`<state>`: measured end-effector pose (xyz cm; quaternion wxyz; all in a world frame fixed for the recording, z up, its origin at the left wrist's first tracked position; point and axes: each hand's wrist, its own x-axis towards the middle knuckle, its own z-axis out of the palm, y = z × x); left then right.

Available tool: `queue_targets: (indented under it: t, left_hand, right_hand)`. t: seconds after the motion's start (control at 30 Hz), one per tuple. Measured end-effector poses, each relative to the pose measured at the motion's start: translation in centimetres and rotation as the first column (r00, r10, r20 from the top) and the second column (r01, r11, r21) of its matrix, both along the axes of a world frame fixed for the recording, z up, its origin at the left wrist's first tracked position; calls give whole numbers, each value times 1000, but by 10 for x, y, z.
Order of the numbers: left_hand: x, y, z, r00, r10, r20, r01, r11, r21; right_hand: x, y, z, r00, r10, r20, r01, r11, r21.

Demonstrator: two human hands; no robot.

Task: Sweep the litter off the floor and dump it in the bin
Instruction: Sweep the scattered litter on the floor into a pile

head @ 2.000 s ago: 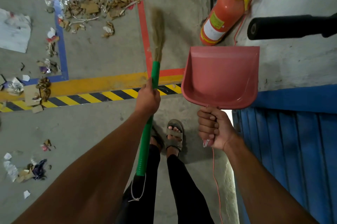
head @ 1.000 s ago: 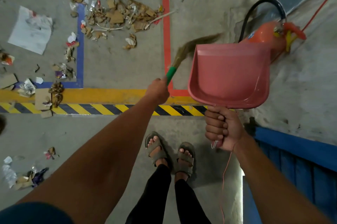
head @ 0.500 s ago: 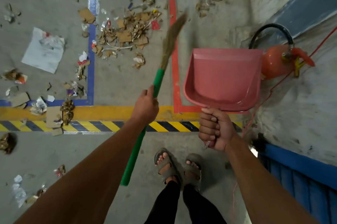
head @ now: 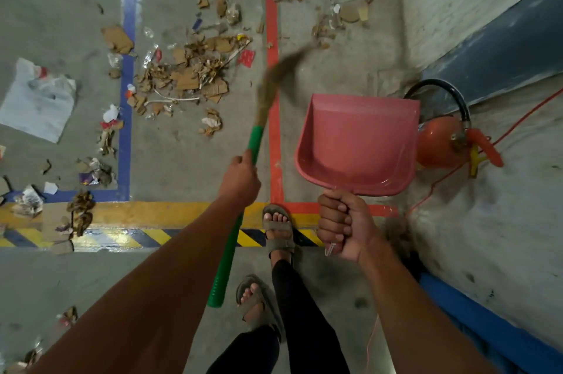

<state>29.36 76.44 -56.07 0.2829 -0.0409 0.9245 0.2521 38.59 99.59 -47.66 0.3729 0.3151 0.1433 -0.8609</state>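
My left hand [head: 240, 180] grips the green handle of a broom [head: 255, 142]; its brown bristles point up and to the right over the red floor line, blurred. My right hand [head: 342, 224] holds the handle of an empty pink dustpan [head: 358, 142] in the air. A pile of torn cardboard and paper litter [head: 189, 72] lies between the blue and red lines ahead. More scraps [head: 338, 17] lie beyond the red line near the wall. No bin is in view.
An orange fire extinguisher [head: 441, 145] stands by the wall at right, with a thin red cord trailing from it. A white plastic bag [head: 36, 102] and loose scraps [head: 79, 212] lie at left. A yellow-black hazard stripe [head: 122, 236] crosses underfoot.
I have stepped forward onto the hazard stripe, so the litter pile is closer. The broom head has swung to the right. The dustpan stays held up in my right hand.
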Motion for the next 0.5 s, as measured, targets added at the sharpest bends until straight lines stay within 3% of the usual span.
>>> queue_targets:
  t: [0.1, 0.2, 0.33, 0.5]
  left_hand:
    - [-17, 1, 4, 994, 94, -59, -93, 996, 17]
    - [-21, 11, 5, 992, 78, -95, -67, 992, 107]
    - [-25, 33, -8, 987, -141, -74, 153, 969, 195]
    - [-53, 65, -29, 902, -423, 83, 413, 903, 118]
  right_hand:
    - [-23, 10, -4, 1000, -22, 3, 22, 1000, 16]
    - [-45, 16, -6, 999, -38, 11, 38, 999, 26]
    - [-67, 23, -11, 999, -32, 24, 31, 999, 33]
    - [-77, 27, -21, 998, -12, 58, 10, 999, 37]
